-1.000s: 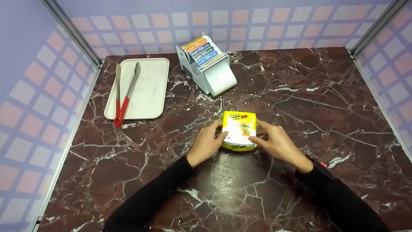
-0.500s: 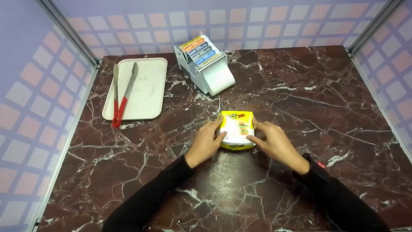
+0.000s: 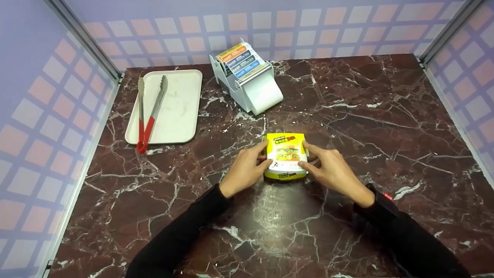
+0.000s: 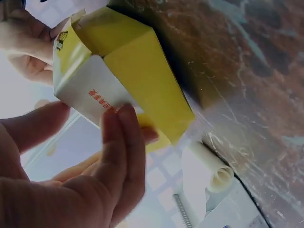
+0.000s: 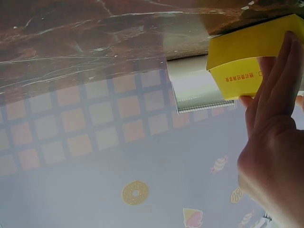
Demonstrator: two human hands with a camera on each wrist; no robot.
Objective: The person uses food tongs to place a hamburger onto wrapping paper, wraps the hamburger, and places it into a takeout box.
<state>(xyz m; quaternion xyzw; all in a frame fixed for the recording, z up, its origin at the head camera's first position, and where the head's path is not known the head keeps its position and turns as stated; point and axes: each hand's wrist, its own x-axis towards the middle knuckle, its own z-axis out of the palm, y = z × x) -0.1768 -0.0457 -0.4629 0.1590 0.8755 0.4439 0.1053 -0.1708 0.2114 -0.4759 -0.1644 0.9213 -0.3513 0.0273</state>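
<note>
A yellow and white burger box [image 3: 286, 152] with a burger picture on its lid sits on the marble-patterned table, between both hands. My left hand [image 3: 245, 166] holds its left side, thumb on the front corner of the lid. On the opposite side my right hand [image 3: 334, 168] grips it, thumb at the front right corner and index finger farther back. The left wrist view shows left fingertips on a white side panel of the box [image 4: 142, 76], with folded yellow panels beside it. From the right wrist, fingers of the right hand [image 5: 275, 137] lie along the yellow side.
Behind the box stands a grey dispenser [image 3: 247, 77] with a white roll and colourful labels. At the back left, red-handled metal tongs [image 3: 148, 123] lie across a cream tray [image 3: 179, 104], handles past its front edge. Tiled-pattern walls [image 3: 293, 23] enclose the table [image 3: 386, 135].
Glare has left the lid, so its burger picture shows fully, and the lid's angle has changed slightly. Both hands have stayed at the box's sides.
</note>
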